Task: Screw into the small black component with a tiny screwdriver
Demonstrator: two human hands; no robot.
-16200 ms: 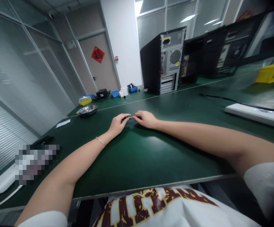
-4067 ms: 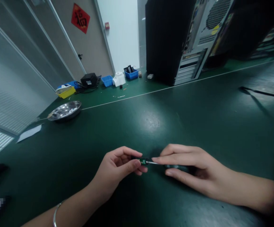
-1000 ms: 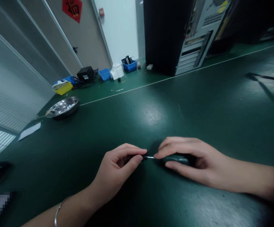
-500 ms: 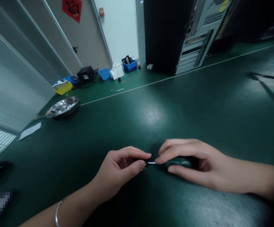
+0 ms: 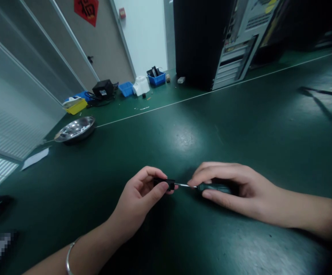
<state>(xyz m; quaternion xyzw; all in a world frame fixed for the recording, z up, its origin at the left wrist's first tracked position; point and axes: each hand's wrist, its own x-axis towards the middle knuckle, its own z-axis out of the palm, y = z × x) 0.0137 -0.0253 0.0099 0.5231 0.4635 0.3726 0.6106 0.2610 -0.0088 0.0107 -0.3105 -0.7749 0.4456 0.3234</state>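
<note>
Between the thumb and fingers of my left hand (image 5: 143,194) is a small black rectangular part (image 5: 166,183), partly hidden by the fingers. My right hand (image 5: 237,187) is wrapped round a screwdriver (image 5: 214,187) with a dark green handle. The index finger lies along the front of the handle, near the thin metal shaft. That shaft points left, and its tip meets the right end of the black part; whether it sits inside cannot be made out. Both hands are low over the dark green table (image 5: 154,149).
A metal bowl (image 5: 77,130) with small pieces stands at the left. Along the back are a yellow tray (image 5: 77,107), a black adapter (image 5: 103,88), blue trays (image 5: 156,79), a white plastic part (image 5: 141,86) and a large computer case (image 5: 203,46). A dark cable (image 5: 323,92) lies far right.
My left hand has shifted slightly left and up, showing more of the black part and of the screwdriver's shaft. The right hand has risen slightly, still holding the screwdriver.
</note>
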